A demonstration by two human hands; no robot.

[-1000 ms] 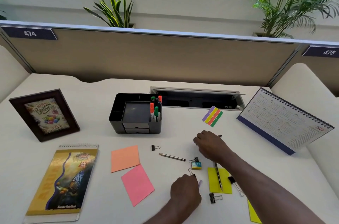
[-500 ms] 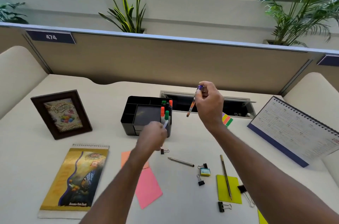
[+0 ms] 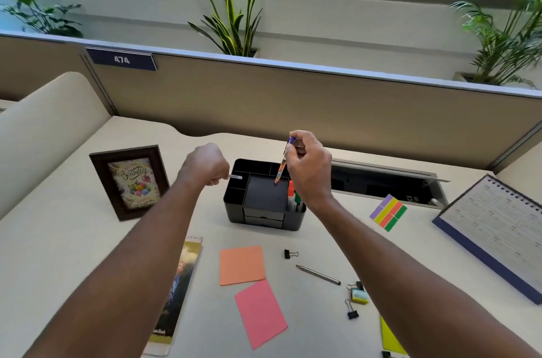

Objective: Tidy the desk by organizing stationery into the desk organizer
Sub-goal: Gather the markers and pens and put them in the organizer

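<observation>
The black desk organizer [image 3: 234, 212] stands mid-desk with several markers [image 3: 293, 199] upright in its right compartment. My right hand [image 3: 309, 165] pinches a colourful pen [image 3: 282, 165] with a purple cap, held nearly upright with its tip over the organizer's top. My left hand [image 3: 205, 165] is curled round a thin whitish pen [image 3: 236, 177] whose end pokes out over the organizer's left rim. Loose on the desk in front lie an orange note [image 3: 242, 265], a pink note [image 3: 261, 313], a grey pencil [image 3: 318, 274], binder clips [image 3: 290, 254] and a small eraser [image 3: 359, 296].
A framed birthday card [image 3: 132, 181] stands at the left. A spiral notebook [image 3: 176, 296] lies under my left forearm. Coloured sticky flags [image 3: 387, 212] and a desk calendar [image 3: 495, 234] are at the right. A cable tray opening [image 3: 381, 184] runs behind the organizer. A yellow note [image 3: 391, 340] lies near the front edge.
Both hands picked pens off the desk, rose and moved to the organizer. The left hand went from the organizer's front to its left rim; the right pen came over its top.
</observation>
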